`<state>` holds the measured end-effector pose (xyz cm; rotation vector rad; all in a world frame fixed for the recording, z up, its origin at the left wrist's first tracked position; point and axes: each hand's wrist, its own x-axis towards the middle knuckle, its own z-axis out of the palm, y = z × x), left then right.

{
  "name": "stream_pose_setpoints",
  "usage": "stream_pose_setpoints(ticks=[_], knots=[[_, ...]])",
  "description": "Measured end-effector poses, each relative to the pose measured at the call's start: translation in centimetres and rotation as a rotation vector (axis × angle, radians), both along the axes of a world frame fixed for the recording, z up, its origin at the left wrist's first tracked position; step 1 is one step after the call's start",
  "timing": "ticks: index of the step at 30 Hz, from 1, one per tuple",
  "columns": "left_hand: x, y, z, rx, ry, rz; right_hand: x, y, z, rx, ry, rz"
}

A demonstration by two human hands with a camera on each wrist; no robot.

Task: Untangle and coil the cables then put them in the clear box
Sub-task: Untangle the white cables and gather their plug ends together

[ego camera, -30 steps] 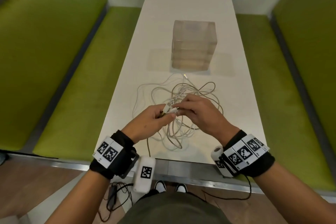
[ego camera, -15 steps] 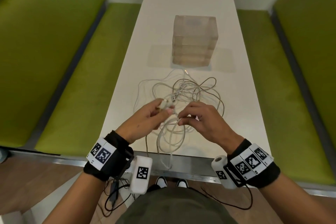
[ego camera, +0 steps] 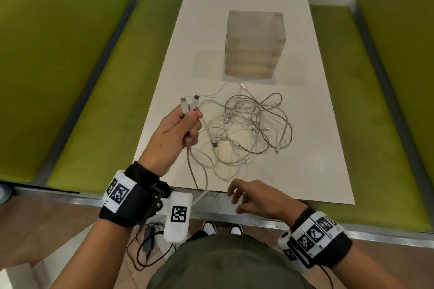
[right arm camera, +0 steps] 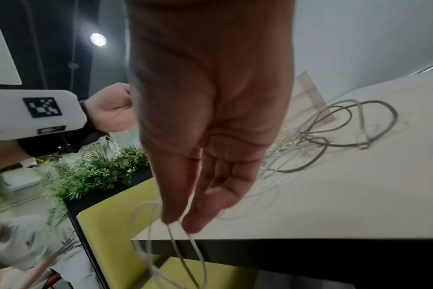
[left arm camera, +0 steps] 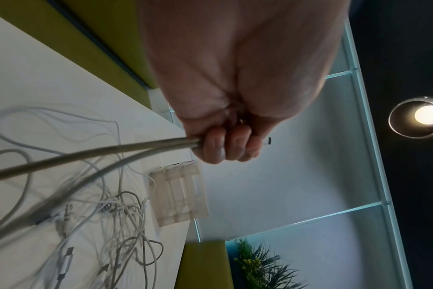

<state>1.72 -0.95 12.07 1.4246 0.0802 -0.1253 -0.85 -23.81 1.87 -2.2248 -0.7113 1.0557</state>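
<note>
- The left hand (ego camera: 178,131) is fisted round two strands of one cable, both plugs (ego camera: 189,103) sticking up side by side out of the top of the fist, at about 10 o'clock from the pile.
- The two strands (left arm camera: 91,154) leave the bottom of the fist and drop toward the near table edge, where they hang over as a loop (right arm camera: 183,252).
- The right hand (ego camera: 256,199) hovers at that edge, about 6 o'clock from the pile, fingers loosely spread. In the wrist view the fingertips (right arm camera: 198,221) lie right by the hanging loop; I cannot tell whether they touch it, but they do not grip.
- The tangle (ego camera: 249,129) lies mid-table, grey and white cables looped through one another, several plugs showing.
- The box (ego camera: 254,42) stands closed at 12 o'clock, just beyond the pile, nothing in it that I can see.
- To my eye the step is freeing this first cable. It would go best with the plugs kept level in the left fist while the right takes the loop and draws it slowly out, stopping wherever a strand snags the pile rather than tugging a knot tight.
- Only then wind it into even turns.
</note>
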Motion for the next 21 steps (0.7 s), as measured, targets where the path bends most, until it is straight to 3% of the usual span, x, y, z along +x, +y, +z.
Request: stream_pose_setpoints(ticks=[4, 10, 17, 21], knots=[[-0.2, 0.4, 0.0, -0.022, -0.011, -0.027, 0.7, -0.6, -0.3, 0.018, -0.117, -0.130], [-0.5, -0.3, -0.2, 0.003, -0.105, -0.084, 1.6, 1.3, 0.2, 0.190, -0.096, -0.255], [-0.4, -1.5, 0.3, -0.068, -0.103, -0.194, 2.3, 5.4, 1.8, 0.425, 0.022, -0.188], [-0.6, -1.3, 0.4, -0.044, -0.057, -0.269, 2.5, 5.3, 2.0, 0.396, -0.001, -0.104]])
